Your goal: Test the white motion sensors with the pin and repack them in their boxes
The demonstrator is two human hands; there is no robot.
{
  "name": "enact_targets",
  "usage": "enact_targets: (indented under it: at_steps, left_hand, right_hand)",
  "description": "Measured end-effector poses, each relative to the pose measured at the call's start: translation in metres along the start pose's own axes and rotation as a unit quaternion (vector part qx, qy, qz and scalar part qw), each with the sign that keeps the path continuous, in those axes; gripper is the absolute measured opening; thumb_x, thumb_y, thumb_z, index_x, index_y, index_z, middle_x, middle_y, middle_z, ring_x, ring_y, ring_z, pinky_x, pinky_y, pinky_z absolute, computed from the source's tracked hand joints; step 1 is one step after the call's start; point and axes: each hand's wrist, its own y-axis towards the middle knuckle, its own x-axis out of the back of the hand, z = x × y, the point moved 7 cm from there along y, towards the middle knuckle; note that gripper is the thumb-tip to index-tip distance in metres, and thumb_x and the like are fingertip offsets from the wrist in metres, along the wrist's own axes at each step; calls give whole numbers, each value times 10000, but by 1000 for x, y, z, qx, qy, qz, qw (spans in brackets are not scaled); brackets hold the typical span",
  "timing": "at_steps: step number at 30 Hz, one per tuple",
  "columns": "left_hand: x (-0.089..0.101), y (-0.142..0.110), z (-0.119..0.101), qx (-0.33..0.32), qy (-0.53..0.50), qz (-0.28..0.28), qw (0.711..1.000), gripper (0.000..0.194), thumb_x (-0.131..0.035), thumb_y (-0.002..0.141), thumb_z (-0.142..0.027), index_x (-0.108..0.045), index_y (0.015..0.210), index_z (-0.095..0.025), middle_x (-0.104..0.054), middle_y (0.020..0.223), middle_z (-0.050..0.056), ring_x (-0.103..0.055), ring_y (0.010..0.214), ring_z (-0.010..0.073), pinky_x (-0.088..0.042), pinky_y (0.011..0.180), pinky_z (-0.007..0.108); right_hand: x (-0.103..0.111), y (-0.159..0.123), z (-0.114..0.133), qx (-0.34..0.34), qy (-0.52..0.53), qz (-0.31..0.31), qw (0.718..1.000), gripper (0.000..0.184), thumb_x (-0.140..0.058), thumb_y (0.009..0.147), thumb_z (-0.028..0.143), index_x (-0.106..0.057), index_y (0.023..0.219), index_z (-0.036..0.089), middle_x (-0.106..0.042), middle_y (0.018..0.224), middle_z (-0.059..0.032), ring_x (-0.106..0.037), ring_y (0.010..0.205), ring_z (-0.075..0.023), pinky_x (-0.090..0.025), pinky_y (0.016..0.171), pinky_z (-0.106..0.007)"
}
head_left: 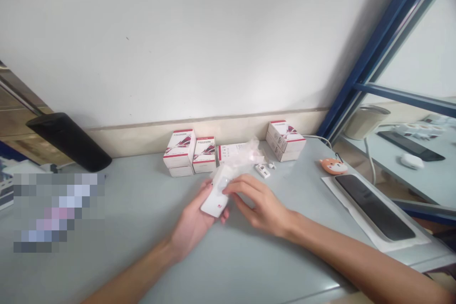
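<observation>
A white rectangular plastic device (213, 203) with a small dark red mark near its lower end is gripped in my left hand (194, 218), tilted above the table. The thumb lies along its left edge and the other fingers wrap underneath. My right hand (261, 204) reaches in from the right, its thumb and index finger pinched together at the device's face. What sits between those fingertips, if anything, is too small to make out. Just beyond the hands are crumpled clear plastic bags (249, 152) and a small white part (262, 171) with a dark detail.
White-and-red boxes (179, 147) stand near the wall, with a smaller box (204, 154) beside them and stacked boxes (286, 140) farther right. A black cylindrical object (69, 142) leans at left. An orange animal-face case (334, 166) and a dark-faced slab (374, 206) lie at right.
</observation>
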Motion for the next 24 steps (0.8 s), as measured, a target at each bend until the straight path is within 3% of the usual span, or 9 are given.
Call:
enact_targets:
  at_steps: [4, 7, 9, 10, 12, 14, 16, 20, 24]
  left_hand:
    - [0, 1, -6, -5, -23, -17, 1000, 274, -552, 1049, -430, -681, 1154, -212, -709, 1110, 73, -674, 921, 218, -527, 817, 366]
    - [0, 1, -8, 9, -35, -34, 999, 383, -550, 1044, -476, -636, 1349, -260, -668, 1378, 83, -648, 1202, 265, -504, 1004, 406]
    - [-1, 2, -10, -4, -24, -35, 999, 396, -545, 1047, -488, -607, 1382, -286, -627, 1462, 66, -594, 1317, 269, -466, 1086, 416]
    - [-2, 2, -11, -17, -12, -32, 999, 380, -541, 1050, -488, -607, 1367, -289, -621, 1472, 61, -575, 1343, 262, -452, 1108, 413]
    - [-2, 3, -11, -40, 25, -23, 999, 354, -530, 1054, -501, -616, 1316, -279, -627, 1462, 60, -557, 1360, 251, -435, 1127, 401]
    - [3, 4, -11, -57, 93, -35, 993, 362, -539, 1044, -530, -615, 1290, -276, -645, 1432, 59, -555, 1351, 250, -435, 1118, 385]
    - [12, 5, -14, -71, 192, -69, 976, 386, -563, 1025, -552, -614, 1298, -284, -661, 1401, 52, -554, 1341, 257, -440, 1101, 366]
    - [24, 7, -25, -101, 352, -106, 924, 440, -634, 974, -495, -627, 1347, -261, -648, 1402, 77, -565, 1300, 305, -436, 1103, 392]
    - [31, 5, -35, -138, 384, -126, 904, 586, -685, 912, -331, -547, 1480, -298, -564, 1519, 71, -537, 1328, 312, -408, 1140, 419]
  right_hand:
    - [0, 3, 7, -1, 39, -1, 999, 257, -537, 1007, 103, -619, 1196, 256, -707, 1114, -77, -672, 1024, -192, -578, 908, -364]
    - [8, 0, -11, -128, 106, -100, 981, 30, -580, 1023, 244, -576, 1053, 247, -665, 1039, -43, -663, 925, -168, -575, 852, -345]
    - [8, -9, -31, -258, 156, -157, 940, 216, -659, 989, 396, -516, 1060, 251, -642, 1045, -32, -666, 898, -170, -580, 795, -336]
    - [4, -13, -40, -314, 186, -157, 918, 321, -689, 962, 466, -499, 1106, 252, -645, 1071, -40, -677, 921, -182, -586, 791, -343]
    - [-9, -15, -47, -363, 255, -96, 891, 454, -687, 943, 562, -510, 1210, 239, -673, 1134, -72, -692, 1026, -221, -593, 856, -377]
    - [-16, -10, -44, -331, 305, -33, 893, 470, -625, 976, 597, -573, 1248, 217, -703, 1184, -96, -682, 1127, -249, -561, 983, -420]
    - [-14, -5, -39, -281, 306, -18, 909, 469, -606, 990, 598, -629, 1240, 202, -717, 1233, -103, -671, 1163, -259, -522, 1056, -438]
    - [-6, -5, -45, -268, 220, -15, 938, 382, -626, 1006, 505, -673, 1227, 196, -749, 1211, -93, -692, 1100, -252, -538, 1002, -416]
    - [-4, -5, -51, -252, 159, 29, 954, 293, -606, 1037, 376, -675, 1271, 213, -759, 1234, -81, -703, 1099, -239, -538, 986, -401]
